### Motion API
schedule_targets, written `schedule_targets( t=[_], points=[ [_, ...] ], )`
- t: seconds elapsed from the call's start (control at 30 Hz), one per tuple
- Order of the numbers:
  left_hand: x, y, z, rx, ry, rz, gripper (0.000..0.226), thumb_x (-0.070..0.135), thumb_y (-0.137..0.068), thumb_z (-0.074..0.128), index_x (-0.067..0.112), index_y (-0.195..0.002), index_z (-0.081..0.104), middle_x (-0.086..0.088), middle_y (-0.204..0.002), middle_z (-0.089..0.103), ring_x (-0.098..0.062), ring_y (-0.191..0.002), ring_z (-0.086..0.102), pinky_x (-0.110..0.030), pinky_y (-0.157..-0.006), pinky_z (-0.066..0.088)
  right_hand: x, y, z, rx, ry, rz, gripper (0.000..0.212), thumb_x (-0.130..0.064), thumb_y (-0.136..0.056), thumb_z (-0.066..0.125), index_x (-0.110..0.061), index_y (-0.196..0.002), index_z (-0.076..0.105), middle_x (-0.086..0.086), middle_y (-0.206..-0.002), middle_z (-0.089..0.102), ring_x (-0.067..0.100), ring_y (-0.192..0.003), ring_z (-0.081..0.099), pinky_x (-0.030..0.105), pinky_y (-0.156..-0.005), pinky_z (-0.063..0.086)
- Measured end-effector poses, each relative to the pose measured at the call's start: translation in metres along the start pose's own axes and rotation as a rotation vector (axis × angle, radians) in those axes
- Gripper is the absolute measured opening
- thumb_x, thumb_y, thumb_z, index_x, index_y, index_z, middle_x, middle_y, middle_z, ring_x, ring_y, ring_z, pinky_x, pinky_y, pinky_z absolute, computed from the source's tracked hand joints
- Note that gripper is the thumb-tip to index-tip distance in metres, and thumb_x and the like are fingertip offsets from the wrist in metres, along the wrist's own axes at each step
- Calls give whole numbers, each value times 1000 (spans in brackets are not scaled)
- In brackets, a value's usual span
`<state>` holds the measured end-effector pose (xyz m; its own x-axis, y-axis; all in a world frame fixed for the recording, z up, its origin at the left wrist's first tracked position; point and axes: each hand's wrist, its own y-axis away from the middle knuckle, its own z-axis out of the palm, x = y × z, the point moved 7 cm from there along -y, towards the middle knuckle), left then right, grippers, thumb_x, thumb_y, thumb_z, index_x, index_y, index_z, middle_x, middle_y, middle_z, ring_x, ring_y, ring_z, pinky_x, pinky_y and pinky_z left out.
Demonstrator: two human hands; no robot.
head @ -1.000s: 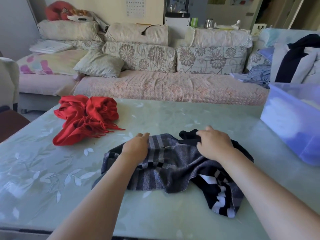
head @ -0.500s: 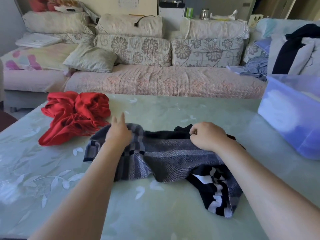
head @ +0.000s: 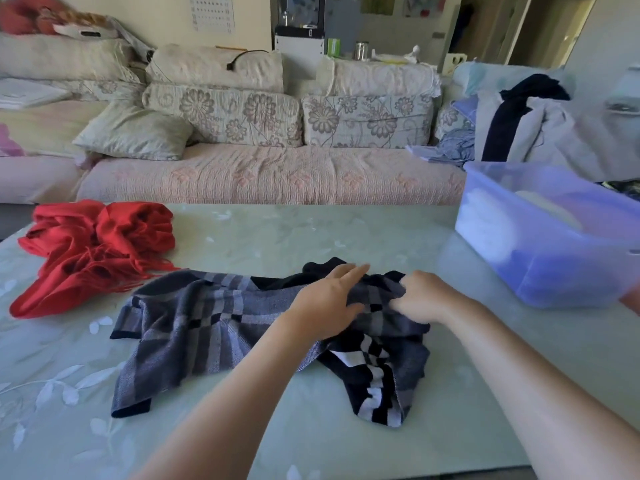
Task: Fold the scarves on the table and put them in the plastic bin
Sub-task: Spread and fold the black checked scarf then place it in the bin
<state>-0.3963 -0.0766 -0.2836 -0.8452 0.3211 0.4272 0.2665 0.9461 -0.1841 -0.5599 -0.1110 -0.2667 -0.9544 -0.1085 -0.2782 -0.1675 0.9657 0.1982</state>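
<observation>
Nearest us, our left hand (head: 325, 301) has slid from the left end of the grey-and-black checked woven scarf (head: 194, 327) to its middle, and now lies flat just beside our right hand (head: 420, 299). The left fingers (head: 346, 273) are straight and close together, pressing the cloth down. The right fingers (head: 398, 304) are curled, pinching a bunch of the scarf's far edge. We judge that the left end is now laid out and that we are smoothing the middle before the first fold. The scarf lies across the near centre of the pale green leaf-patterned table (head: 294, 233). Its left half is spread fairly flat, while its right half is still rumpled, with a black-and-white striped end trailing toward us. Farther left, the crumpled red fringed scarf (head: 93, 251) waits unfolded, just beside the checked one. At the far right stands the translucent blue plastic bin (head: 540, 244), holding something pale that we cannot make out.
</observation>
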Motion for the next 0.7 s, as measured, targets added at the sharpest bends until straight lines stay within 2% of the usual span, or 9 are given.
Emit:
schedule_targets(
  t=[0.1, 0.17, 0.23, 0.3, 0.37, 0.43, 0.5, 0.6, 0.7],
  points=[
    [11, -7, -6, 66, 81, 78, 62, 35, -88, 63, 41, -144, 38, 10, -134, 53, -15, -113, 57, -33, -88, 49, -16, 11, -7, 51, -481, -203, 34, -24, -88, 69, -19, -57, 54, -4, -59, 55, 14, -58, 53, 26, -54, 43],
    [4, -7, -21, 131, 111, 63, 44, 26, -88, 63, 33, -131, 52, 2, -113, 61, -23, -103, 59, -34, -84, 49, -18, 12, -13, 48, -878, -229, 22, -12, -94, 64, -20, -74, 70, 0, -76, 69, 14, -69, 64, 31, -64, 58],
    [-15, -3, -40, 199, 89, -30, 33, 22, -89, 61, 25, -121, 55, -5, -103, 60, -30, -95, 60, -35, -80, 48, -6, 5, -16, 97, -990, -194, 22, -1, -95, 58, -19, -98, 72, 3, -102, 74, 15, -90, 70, 34, -83, 60],
    [-43, 6, -59, 251, 31, -200, 25, 23, -92, 55, 21, -116, 51, -10, -102, 58, -35, -93, 59, -38, -76, 47, 3, -4, -14, 154, -715, -205, 35, 1, -89, 57, -23, -111, 71, -8, -110, 71, 5, -101, 66, 23, -96, 51],
    [-75, 21, -75, 268, -98, -402, 20, 24, -92, 50, 18, -111, 45, -12, -103, 57, -36, -92, 58, -39, -71, 43, 2, -8, -3, 89, -446, -244, 46, -10, -82, 65, -33, -122, 67, -17, -118, 64, 2, -113, 60, 17, -97, 42],
    [-100, 39, -84, 209, -272, -576, 24, 19, -89, 49, 16, -111, 43, -13, -107, 57, -36, -97, 56, -39, -71, 39, -3, -12, 12, -21, -341, -279, 70, -29, -73, 80, -41, -137, 54, -10, -140, 51, 10, -133, 46, 24, -108, 36],
    [-113, 51, -86, 145, -408, -682, 40, 15, -84, 52, 16, -123, 42, -13, -118, 53, -35, -107, 50, -41, -77, 39, -13, -16, 32, -141, -217, -290, 110, -48, -62, 86, -46, -153, 24, 2, -163, 19, 19, -151, 16, 37, -120, 23],
    [-93, 42, -80, 161, -342, -495, 68, 14, -82, 51, 30, -145, 31, -6, -139, 45, -29, -122, 43, -43, -94, 41, -25, -21, 60, -234, -9, -229, 131, -47, -68, 82, -46, -153, -16, 3, -165, -21, 25, -153, -13, 49, -123, 13],
    [-65, 30, -55, 31, -389, -262, 66, 49, -82, 51, 44, -145, 34, 10, -144, 43, -22, -129, 38, -40, -101, 34, -35, -28, 72, -233, 104, -184, 128, -43, -74, 77, -47, -149, -27, 4, -165, -17, 33, -153, 0, 53, -119, 23]
  ],
)
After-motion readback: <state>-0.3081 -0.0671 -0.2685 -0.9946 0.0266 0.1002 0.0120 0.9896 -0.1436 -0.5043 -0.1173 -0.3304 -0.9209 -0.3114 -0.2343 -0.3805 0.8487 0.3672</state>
